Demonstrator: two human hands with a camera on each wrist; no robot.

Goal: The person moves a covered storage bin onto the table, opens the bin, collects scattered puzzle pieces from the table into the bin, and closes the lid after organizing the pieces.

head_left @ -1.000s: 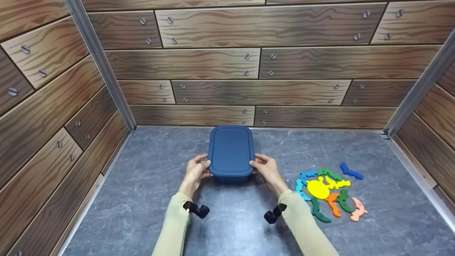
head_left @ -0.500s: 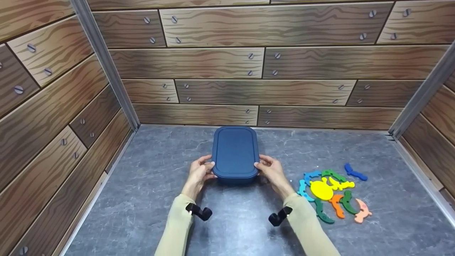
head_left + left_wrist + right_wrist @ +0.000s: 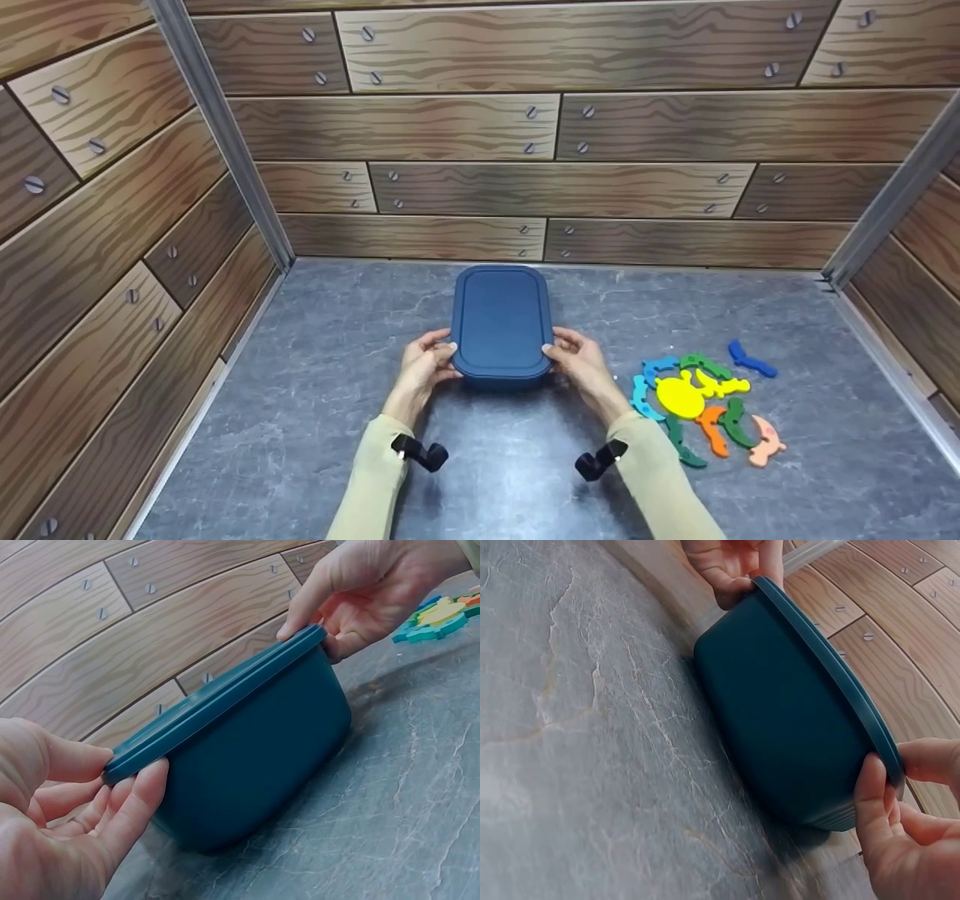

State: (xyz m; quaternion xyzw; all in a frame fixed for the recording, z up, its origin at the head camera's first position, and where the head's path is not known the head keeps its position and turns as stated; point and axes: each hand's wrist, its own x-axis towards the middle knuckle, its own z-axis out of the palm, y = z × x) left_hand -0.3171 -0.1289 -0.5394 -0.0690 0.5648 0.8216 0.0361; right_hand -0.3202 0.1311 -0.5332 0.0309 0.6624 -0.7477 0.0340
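Note:
A dark blue rectangular box (image 3: 502, 322), topped by a lid of the same blue (image 3: 501, 300), is at the middle of the tabletop near the back wall. My left hand (image 3: 424, 371) pinches the lid's rim at the near left corner, thumb on top and fingers below. At the near right corner my right hand (image 3: 589, 371) grips the rim the same way. Both wrist views show the lid seated on the box (image 3: 255, 742) all along the visible rim. The inside of the box is hidden. Whether its base touches the tabletop, I cannot tell.
Right of the right hand lie several flat, colourful puzzle-like pieces, among them a round yellow piece (image 3: 680, 396), an orange piece (image 3: 712, 431) and a blue piece (image 3: 751, 360). Wood-print walls (image 3: 450, 187) enclose the grey marbled tabletop (image 3: 315, 390) at back and sides.
The head view has shifted a little. Against the back wall, the box now appears very slightly nearer to me. Both hands keep the same hold, and the coloured pieces stay where they were.

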